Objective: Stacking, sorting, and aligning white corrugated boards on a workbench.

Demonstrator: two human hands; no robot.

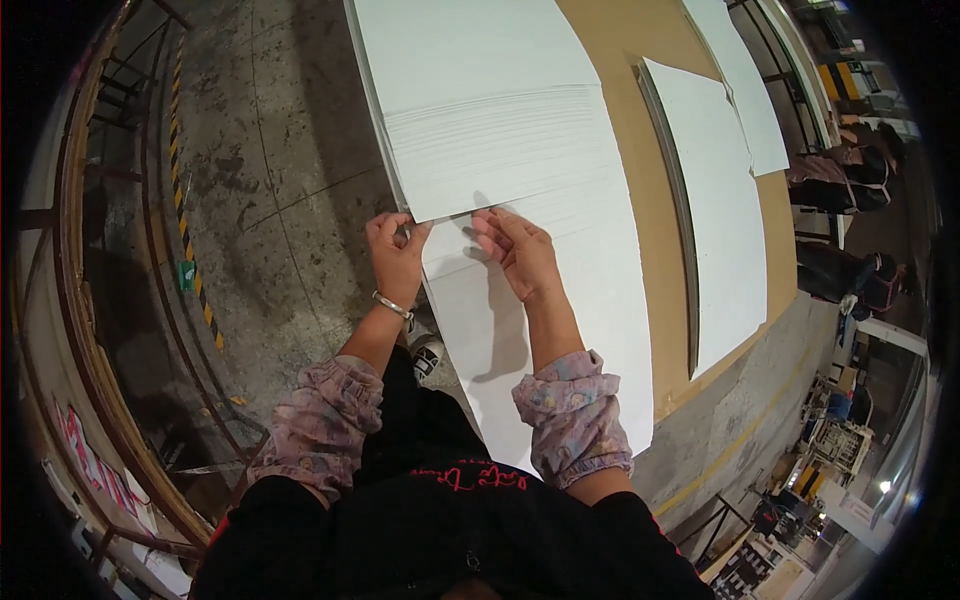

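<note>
A fanned stack of large white sheets [490, 140], paper or thin board, lies before me with its near edges stepped like a staircase. My left hand [397, 250] is at the near left corner of the top sheets, thumb and fingers pinched together on that corner. Along the same near edge, to the right, my right hand [520, 252] has its fingers loosely apart and slightly bent, the tips at or just under the edge. Whether those tips touch the sheet is hard to tell. Beneath both hands spreads a lower white sheet [590, 330], marked by the right hand's shadow.
Brown board [630, 200] lies under the sheets. On it, to the right, sits another white stack [715, 220] with a dark side edge. A metal frame [75, 250] runs along the left, beyond striped floor tape [178, 190]. Other people [850, 270] are at the far right.
</note>
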